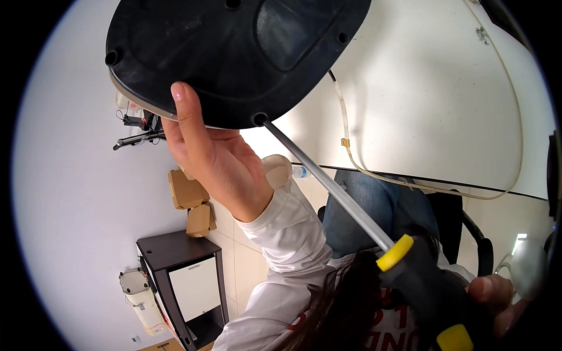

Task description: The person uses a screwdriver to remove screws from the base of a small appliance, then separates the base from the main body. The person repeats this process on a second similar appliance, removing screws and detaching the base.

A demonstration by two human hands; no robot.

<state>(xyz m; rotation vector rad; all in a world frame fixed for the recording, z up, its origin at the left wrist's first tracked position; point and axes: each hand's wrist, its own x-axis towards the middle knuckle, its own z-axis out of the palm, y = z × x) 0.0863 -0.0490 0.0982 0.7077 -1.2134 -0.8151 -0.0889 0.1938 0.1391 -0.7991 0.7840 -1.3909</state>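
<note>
My left hand (219,167) grips the rim of a black plastic housing (205,58), thumb on its face and fingers behind the edge. Several round recessed holes show along the housing's border; a pale rim runs under its lower left edge. A long-shafted screwdriver (333,190) slants across the view, its tip inside the hole nearest me. My right hand (497,301), partly out of sight at the lower right, is closed on the black and yellow handle. Whether the tip meets a screw is hidden inside the hole.
The white table (421,99) stretches to the right, with a beige cable (345,117) looping over its edge. Small metal screws (482,35) lie at its far right. To the left stand cardboard boxes (187,190) and a dark cabinet (181,251) by the wall.
</note>
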